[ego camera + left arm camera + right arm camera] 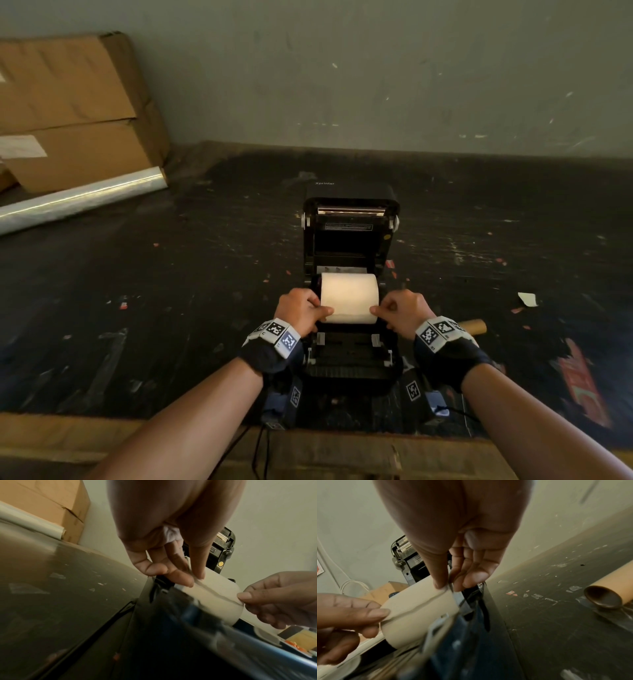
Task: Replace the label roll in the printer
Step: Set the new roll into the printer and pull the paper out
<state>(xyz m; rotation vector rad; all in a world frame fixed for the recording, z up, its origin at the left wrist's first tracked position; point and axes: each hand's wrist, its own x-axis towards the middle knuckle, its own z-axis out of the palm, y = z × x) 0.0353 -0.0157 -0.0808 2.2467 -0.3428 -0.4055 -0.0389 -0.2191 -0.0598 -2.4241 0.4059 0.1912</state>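
1. One scuffed black worktable [137, 274] carries everything, and one black desktop label printer [351, 373] stands on it with its lid tipped open towards the wall.
2. Two stacked brown cardboard boxes [68, 113] sit well to the left of the printer, against the wall.
3. One long roll of clear plastic film [78, 202] lies in front of those boxes.
4. One white label roll [349, 296] sits in the printer's open bay, its loose edge lifted.
5. Two hands work there: the left hand [301, 313] pinches the left corner of that loose edge between thumb and forefinger, and the right hand [402, 311] pinches the right corner the same way.
6. One empty brown cardboard core [474, 326] lies just right of the printer; the right wrist view shows its hollow end [603, 597], while the head view shows only part of its side.
7. One small white paper scrap [527, 298] lies farther right.
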